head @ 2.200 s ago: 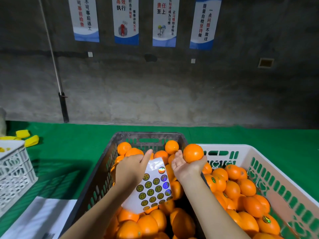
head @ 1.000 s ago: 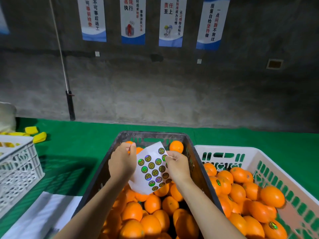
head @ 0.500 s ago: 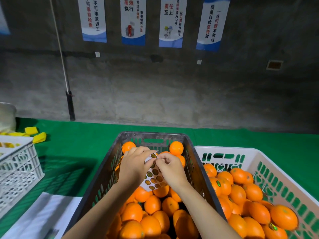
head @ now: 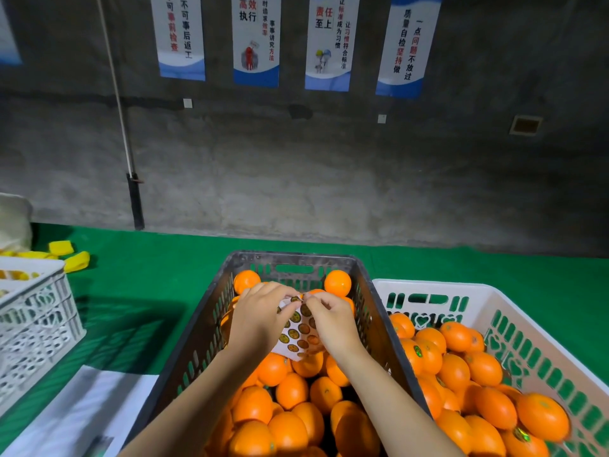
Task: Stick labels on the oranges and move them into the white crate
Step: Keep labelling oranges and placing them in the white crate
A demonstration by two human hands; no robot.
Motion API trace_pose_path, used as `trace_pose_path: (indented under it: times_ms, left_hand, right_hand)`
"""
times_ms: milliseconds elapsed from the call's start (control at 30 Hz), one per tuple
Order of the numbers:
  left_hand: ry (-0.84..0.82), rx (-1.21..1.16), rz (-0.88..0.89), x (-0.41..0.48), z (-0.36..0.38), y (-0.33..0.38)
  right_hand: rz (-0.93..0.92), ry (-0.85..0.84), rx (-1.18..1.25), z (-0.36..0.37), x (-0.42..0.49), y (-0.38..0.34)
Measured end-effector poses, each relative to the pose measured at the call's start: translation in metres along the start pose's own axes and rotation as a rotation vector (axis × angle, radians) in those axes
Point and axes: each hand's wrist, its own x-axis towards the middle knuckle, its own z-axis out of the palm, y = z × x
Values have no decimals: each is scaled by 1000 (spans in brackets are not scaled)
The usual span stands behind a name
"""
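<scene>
A dark crate (head: 211, 328) full of unlabelled oranges (head: 290, 390) stands in front of me. To its right, the white crate (head: 494, 295) holds several oranges (head: 484, 367), some with round stickers. Over the dark crate my left hand (head: 260, 321) grips a white sheet of round labels (head: 298, 334), bent between both hands. My right hand (head: 333, 321) pinches at the sheet's top edge, fingertips meeting those of the left hand. No orange is in either hand.
A second white crate (head: 36, 321) stands at the left on the green cloth (head: 148, 291), with yellow pieces (head: 71, 255) behind it. A white paper (head: 75, 417) lies at the lower left. A grey wall with posters (head: 257, 41) closes the back.
The right hand dropped its orange into the white crate, then came to the label sheet. Both hands drew together at the sheet's top edge, and the sheet is now bent between them.
</scene>
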Motion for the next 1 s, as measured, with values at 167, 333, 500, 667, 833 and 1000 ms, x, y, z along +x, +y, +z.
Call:
trace_pose_path:
  times_ms: [167, 333, 500, 667, 833, 1000]
  left_hand:
    - [-56, -11, -21, -1, 2, -2]
    - [-78, -38, -74, 0, 3, -6]
    - [-55, -44, -87, -1, 2, -5]
    - [-25, -42, -58, -2, 0, -4]
    - [-4, -29, -39, -2, -1, -3]
    - [-27, -41, -62, -3, 0, -4]
  right_hand:
    - [-38, -16, -69, -2, -2, -2]
    - [-78, -66, -141, -1, -6, -4]
    - [-84, -101, -144, -2, -6, -1]
    - [134, -112, -15, -2, 0, 2]
    - [325, -131, 196, -3, 2, 1]
    - [389, -91, 278, -2, 5, 4]
